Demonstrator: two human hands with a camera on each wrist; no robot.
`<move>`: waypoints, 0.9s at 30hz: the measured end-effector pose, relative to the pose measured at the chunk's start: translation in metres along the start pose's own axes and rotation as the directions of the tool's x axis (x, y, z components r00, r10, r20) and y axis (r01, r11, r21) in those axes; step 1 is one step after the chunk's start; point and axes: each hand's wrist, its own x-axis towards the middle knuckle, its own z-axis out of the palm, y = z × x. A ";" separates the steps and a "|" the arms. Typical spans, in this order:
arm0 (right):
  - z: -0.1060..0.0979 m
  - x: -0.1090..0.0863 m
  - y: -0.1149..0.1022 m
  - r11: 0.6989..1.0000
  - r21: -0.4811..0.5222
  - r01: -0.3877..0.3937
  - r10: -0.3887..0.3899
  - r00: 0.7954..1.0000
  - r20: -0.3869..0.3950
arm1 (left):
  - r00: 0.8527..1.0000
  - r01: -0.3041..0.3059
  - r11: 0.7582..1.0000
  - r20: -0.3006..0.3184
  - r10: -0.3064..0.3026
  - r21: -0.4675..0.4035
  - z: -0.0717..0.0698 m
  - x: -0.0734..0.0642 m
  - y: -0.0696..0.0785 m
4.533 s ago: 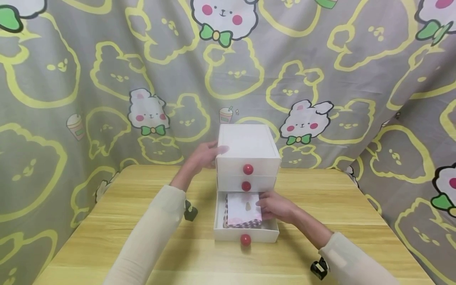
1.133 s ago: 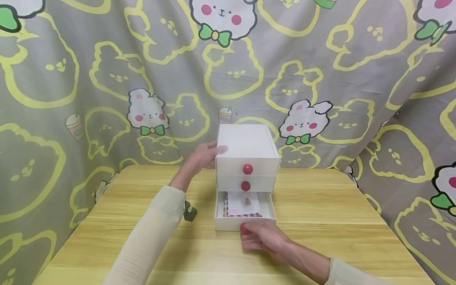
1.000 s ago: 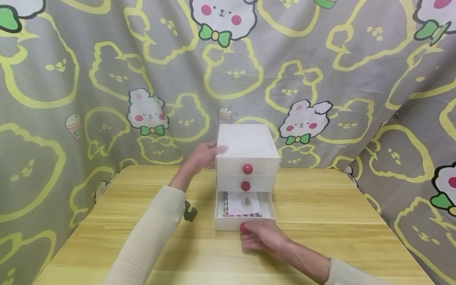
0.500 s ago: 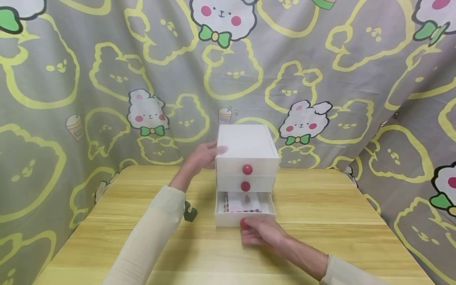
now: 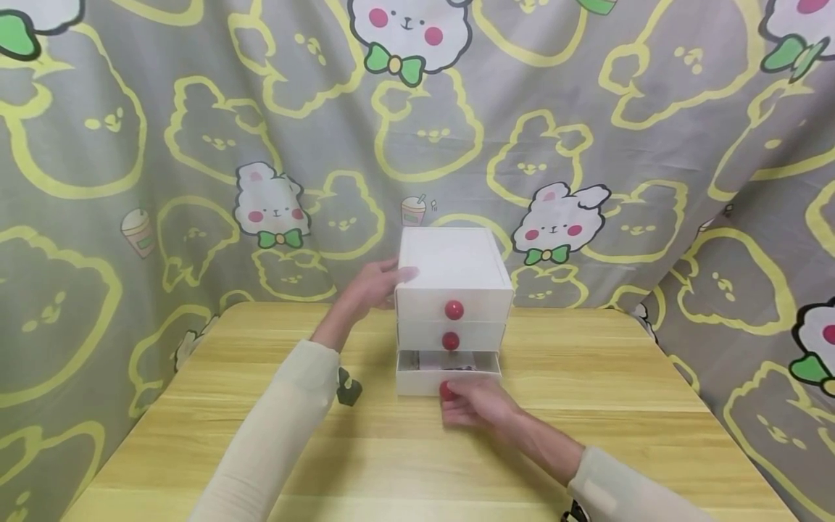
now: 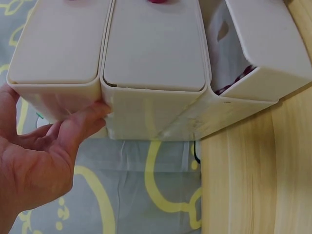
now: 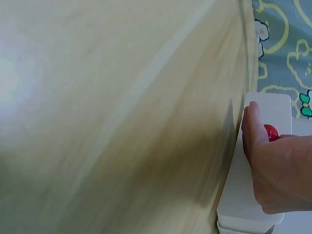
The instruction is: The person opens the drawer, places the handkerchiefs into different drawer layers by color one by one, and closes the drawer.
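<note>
A white drawer cabinet [image 5: 450, 257] with red round knobs stands on the table. Its upper two drawers are closed, and the bottom drawer [image 5: 417, 383] sticks out partway. My left hand [image 5: 372, 284] holds the cabinet's upper left side, thumb over the top edge and fingers against the side wall. At the bottom drawer's front, my right hand [image 5: 479, 402] pinches its red knob [image 5: 446, 391], which shows beside the thumb. Inside that drawer lies a folded white cloth [image 6: 229, 58] with a dark checked edge, mostly hidden under the drawer above.
The wooden table [image 5: 620, 399] extends around the cabinet. A patterned grey curtain [image 5: 339, 138] hangs close behind it. Near the left sleeve is a small black object [image 5: 349, 388], and another black item [image 5: 575, 512] shows by the right cuff.
My right hand has gone from the cloth in the bottom drawer to its knob. The drawer has slid inward, covering more of the cloth. My left hand has stayed put.
</note>
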 end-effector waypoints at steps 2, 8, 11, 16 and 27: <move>-0.002 0.005 -0.001 1.000 0.003 -0.002 0.002 1.000 0.000 | 1.000 0.000 1.000 0.000 0.000 0.001 0.000 -0.001 0.000; -0.006 0.019 -0.003 0.999 0.036 -0.007 0.008 1.000 -0.021 | 1.000 0.006 1.000 -0.002 -0.006 -0.003 0.000 -0.001 0.000; -0.008 0.024 -0.005 0.999 0.052 -0.011 0.012 1.000 -0.028 | 1.000 0.011 1.000 -0.004 -0.011 -0.003 0.001 -0.001 0.000; -0.011 0.029 -0.007 0.999 0.047 -0.017 0.017 1.000 -0.014 | 1.000 0.012 1.000 -0.007 -0.012 -0.012 0.001 -0.001 0.001; -0.013 0.038 -0.009 0.998 0.066 -0.016 0.017 1.000 -0.010 | 1.000 0.002 1.000 -0.007 -0.002 -0.002 0.000 0.001 -0.002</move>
